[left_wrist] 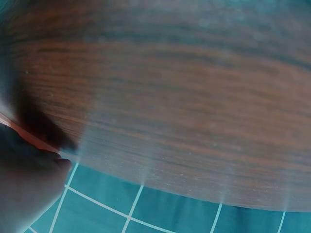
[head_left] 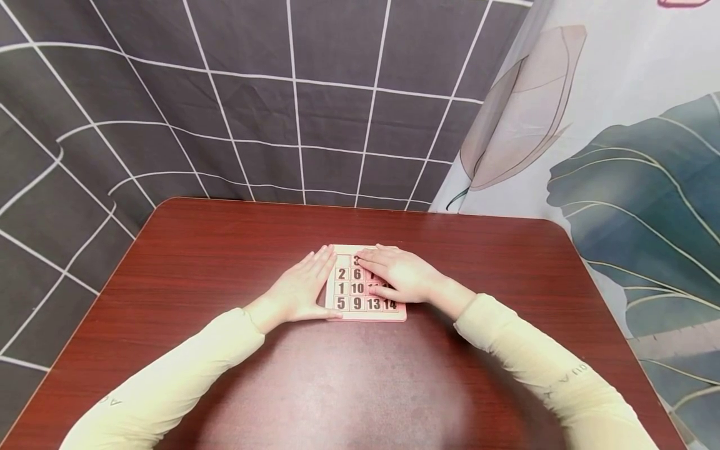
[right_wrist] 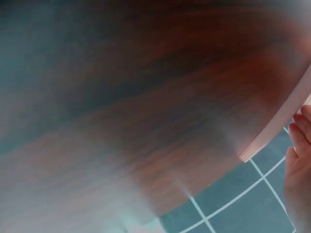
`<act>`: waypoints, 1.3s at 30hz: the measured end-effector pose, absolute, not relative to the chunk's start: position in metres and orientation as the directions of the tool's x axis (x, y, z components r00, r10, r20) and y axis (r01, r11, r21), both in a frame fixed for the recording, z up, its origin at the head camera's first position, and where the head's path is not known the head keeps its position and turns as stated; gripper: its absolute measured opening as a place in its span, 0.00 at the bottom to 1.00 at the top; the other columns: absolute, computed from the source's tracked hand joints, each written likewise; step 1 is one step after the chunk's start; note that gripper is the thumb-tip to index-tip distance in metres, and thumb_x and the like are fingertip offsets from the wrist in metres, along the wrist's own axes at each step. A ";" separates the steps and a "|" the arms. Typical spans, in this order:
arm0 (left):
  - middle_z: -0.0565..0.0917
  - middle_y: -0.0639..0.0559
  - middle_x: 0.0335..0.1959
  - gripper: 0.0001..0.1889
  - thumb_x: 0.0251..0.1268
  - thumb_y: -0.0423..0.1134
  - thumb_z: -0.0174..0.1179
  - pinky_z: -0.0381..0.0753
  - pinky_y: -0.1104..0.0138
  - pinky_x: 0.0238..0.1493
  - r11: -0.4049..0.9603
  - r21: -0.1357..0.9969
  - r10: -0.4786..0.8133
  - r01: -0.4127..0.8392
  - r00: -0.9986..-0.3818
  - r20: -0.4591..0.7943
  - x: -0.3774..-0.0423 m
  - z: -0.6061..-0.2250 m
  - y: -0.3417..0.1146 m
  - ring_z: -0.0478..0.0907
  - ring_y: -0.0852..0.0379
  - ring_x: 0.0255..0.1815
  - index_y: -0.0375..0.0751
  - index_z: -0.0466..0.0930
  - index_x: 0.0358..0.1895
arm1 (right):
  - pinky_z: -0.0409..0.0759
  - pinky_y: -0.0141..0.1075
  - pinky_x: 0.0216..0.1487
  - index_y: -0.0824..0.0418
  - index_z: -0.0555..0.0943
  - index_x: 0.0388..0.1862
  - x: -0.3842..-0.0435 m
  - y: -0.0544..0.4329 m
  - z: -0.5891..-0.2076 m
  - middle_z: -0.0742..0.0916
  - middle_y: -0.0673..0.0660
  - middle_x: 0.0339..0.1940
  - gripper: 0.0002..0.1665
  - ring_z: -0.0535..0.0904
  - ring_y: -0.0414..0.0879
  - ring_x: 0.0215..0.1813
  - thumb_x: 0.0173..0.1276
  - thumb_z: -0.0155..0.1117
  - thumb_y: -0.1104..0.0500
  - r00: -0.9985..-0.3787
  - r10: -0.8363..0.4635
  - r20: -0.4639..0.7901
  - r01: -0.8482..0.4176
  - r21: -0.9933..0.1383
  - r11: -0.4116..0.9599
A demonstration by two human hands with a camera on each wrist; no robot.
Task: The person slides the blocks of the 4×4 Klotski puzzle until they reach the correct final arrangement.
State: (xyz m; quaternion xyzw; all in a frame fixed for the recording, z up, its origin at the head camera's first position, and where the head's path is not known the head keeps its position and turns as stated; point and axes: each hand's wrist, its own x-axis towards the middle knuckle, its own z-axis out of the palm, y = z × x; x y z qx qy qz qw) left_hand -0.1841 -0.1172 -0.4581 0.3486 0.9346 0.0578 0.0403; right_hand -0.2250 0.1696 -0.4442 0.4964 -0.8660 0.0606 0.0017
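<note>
A pink sliding number puzzle [head_left: 357, 312] lies flat on the table, with black numbers on its square tiles and a blank spot at its upper left. My left hand [head_left: 300, 284] rests along the puzzle's left edge, fingers straight and thumb stretched to the lower left corner. Over the upper right tiles lies my right hand [head_left: 407, 275], its fingers extended and hiding several numbers. In the left wrist view my left hand [left_wrist: 29, 182] is dark, beside a strip of the puzzle. The right wrist view shows fingers of my right hand [right_wrist: 300, 160] above the puzzle's side edge [right_wrist: 277, 121].
The reddish-brown wooden table [head_left: 214, 262] has rounded far corners and a pale glare near its front. Behind it hangs a dark grey curtain [head_left: 332, 119] with a white grid. A light leaf-patterned curtain [head_left: 635, 206] hangs at the right.
</note>
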 end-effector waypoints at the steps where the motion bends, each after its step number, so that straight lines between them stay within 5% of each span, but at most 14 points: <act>1: 0.53 0.29 0.86 0.65 0.60 0.74 0.65 0.58 0.48 0.88 0.748 0.137 0.658 0.649 -0.753 -0.030 -0.184 -0.458 -0.117 0.52 0.36 0.88 0.23 0.52 0.83 | 0.64 0.51 0.86 0.63 0.75 0.77 -0.226 0.170 -0.445 0.78 0.59 0.79 0.37 0.71 0.53 0.83 0.79 0.62 0.43 -0.508 -0.859 0.060 -0.860 -0.097 0.502; 20: 0.54 0.29 0.86 0.64 0.62 0.72 0.65 0.58 0.48 0.88 0.748 0.142 0.659 0.649 -0.751 -0.040 -0.185 -0.455 -0.117 0.52 0.36 0.88 0.23 0.51 0.83 | 0.63 0.47 0.87 0.64 0.72 0.79 -0.225 0.142 -0.444 0.76 0.61 0.81 0.40 0.70 0.52 0.83 0.80 0.60 0.40 -0.499 -0.866 0.019 -0.864 -0.085 0.496; 39: 0.54 0.30 0.86 0.64 0.61 0.74 0.64 0.57 0.49 0.88 0.751 0.124 0.656 0.648 -0.753 -0.041 -0.184 -0.459 -0.117 0.52 0.37 0.88 0.24 0.52 0.83 | 0.65 0.52 0.85 0.64 0.74 0.77 -0.216 0.192 -0.442 0.78 0.61 0.79 0.38 0.72 0.54 0.82 0.77 0.65 0.44 -0.520 -0.850 0.082 -0.853 -0.104 0.512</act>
